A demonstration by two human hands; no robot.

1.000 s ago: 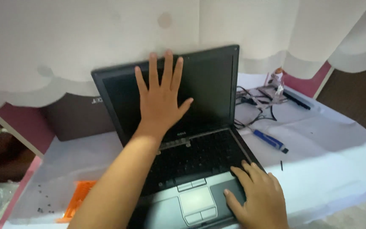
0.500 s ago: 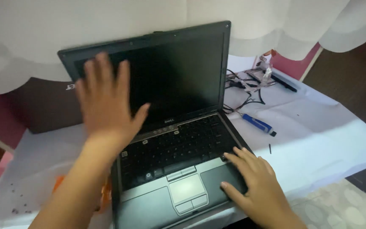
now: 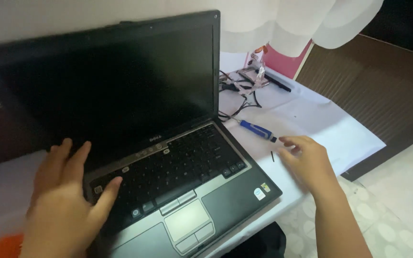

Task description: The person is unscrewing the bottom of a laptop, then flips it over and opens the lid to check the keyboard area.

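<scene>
Presently, left hand lies flat, fingers spread, on the open laptop at its keyboard's left edge. Right hand hovers open, empty, near the blue screwdriver.

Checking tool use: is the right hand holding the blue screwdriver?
No, the right hand is open and empty above the white table cover, while the blue screwdriver lies apart beside the laptop.

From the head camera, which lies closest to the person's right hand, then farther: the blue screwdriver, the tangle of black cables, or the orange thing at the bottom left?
From the right hand:
1. Blue screwdriver, just beyond the fingertips, on the white table cover.
2. Black cables, farther back, beside the laptop screen.
3. Orange thing, far across at the bottom left, past the left hand.
</scene>
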